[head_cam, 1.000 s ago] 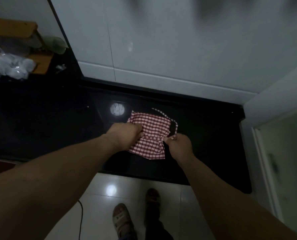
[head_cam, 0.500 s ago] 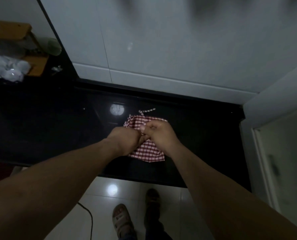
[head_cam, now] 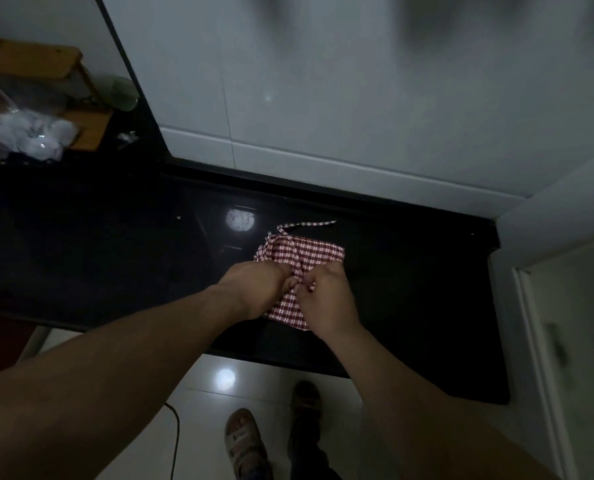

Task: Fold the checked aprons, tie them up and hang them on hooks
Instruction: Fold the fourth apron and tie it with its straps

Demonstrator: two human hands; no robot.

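A folded red-and-white checked apron (head_cam: 314, 252) lies on the black glossy counter (head_cam: 115, 254). Its strap (head_cam: 297, 261) runs over the bundle toward me, and a loose strap end (head_cam: 314, 224) lies on the counter behind it. My left hand (head_cam: 254, 289) rests on the bundle's left side and pinches the strap where the hands meet. My right hand (head_cam: 326, 303) pinches the strap beside it, over the bundle's near right part. The hands hide the near half of the apron.
A white tiled wall (head_cam: 323, 98) rises behind the counter. At far left stand a wooden rack (head_cam: 35, 64) and a clear bag of white items (head_cam: 32, 133). A white cabinet door (head_cam: 565, 341) is at right. My sandalled feet (head_cam: 243, 441) stand on the pale floor.
A second ago my right hand held the strap at the bundle's right edge. It carried it across to my left hand, and both hands now pinch the strap over the bundle.
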